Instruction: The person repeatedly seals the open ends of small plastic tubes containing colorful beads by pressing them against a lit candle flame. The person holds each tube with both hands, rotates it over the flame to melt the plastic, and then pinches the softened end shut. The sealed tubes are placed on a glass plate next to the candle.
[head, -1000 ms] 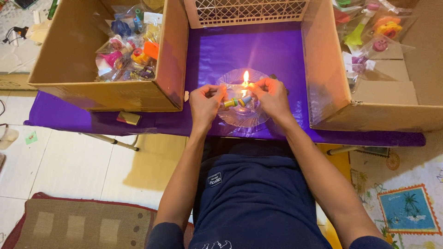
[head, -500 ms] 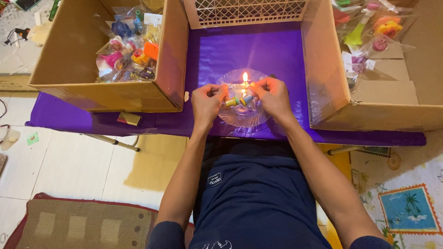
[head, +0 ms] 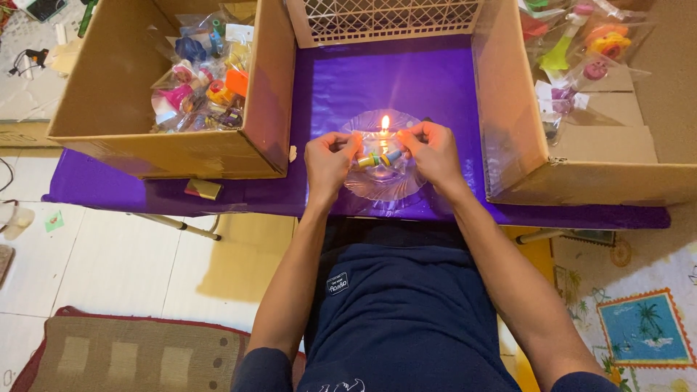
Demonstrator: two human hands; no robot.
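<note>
My left hand (head: 327,161) and my right hand (head: 431,151) are close together over a clear glass dish (head: 385,185) on the purple table cover (head: 392,80). Between them they pinch a small clear plastic bag holding a little colourful toy (head: 377,157). A lit candle flame (head: 385,123) burns at the dish's far side, just beyond my fingertips, and the bag's top edge is held next to it.
A cardboard box (head: 116,138) at left holds several bagged colourful toys (head: 200,80). Another cardboard box (head: 595,181) at right holds more bagged toys (head: 573,51). A white lattice basket (head: 385,18) stands behind. A small gold lighter (head: 203,189) lies on the table's front left.
Both hands have stayed over the dish at the flame, with only slight shifts of the fingers on the bag.
</note>
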